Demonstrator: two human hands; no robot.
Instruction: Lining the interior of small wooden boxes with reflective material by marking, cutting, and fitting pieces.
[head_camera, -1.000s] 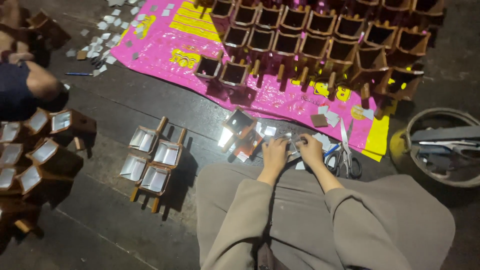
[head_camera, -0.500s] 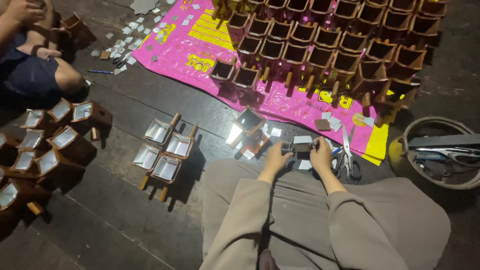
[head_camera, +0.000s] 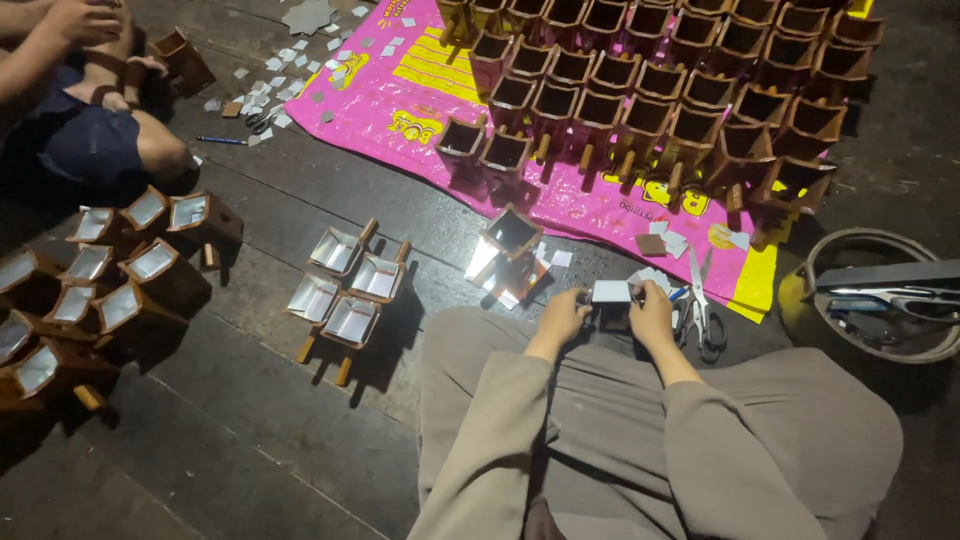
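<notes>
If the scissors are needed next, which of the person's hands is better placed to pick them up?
Probably the right hand: the scissors lie on the floor just beside it. The left hand sits on the far side of the small white-faced piece both hands hold.

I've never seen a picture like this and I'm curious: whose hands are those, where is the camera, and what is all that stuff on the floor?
The camera sits on a person's head and looks down, so you see their own lap, sleeves and two bare hands. No machine is here. The left hand and the right hand hold a small white card between them, over something dark that I cannot make out.

Everything lies on a dark wooden floor. Just right of the hands lie scissors. Beyond them is a pink sheet covered with rows of little brown boxes on short sticks. To the left stand four boxes with shiny lining, and more of them at the far left.

In the top left corner another person sits near scattered paper bits. At the right edge is a round basin with tools in it.
</notes>
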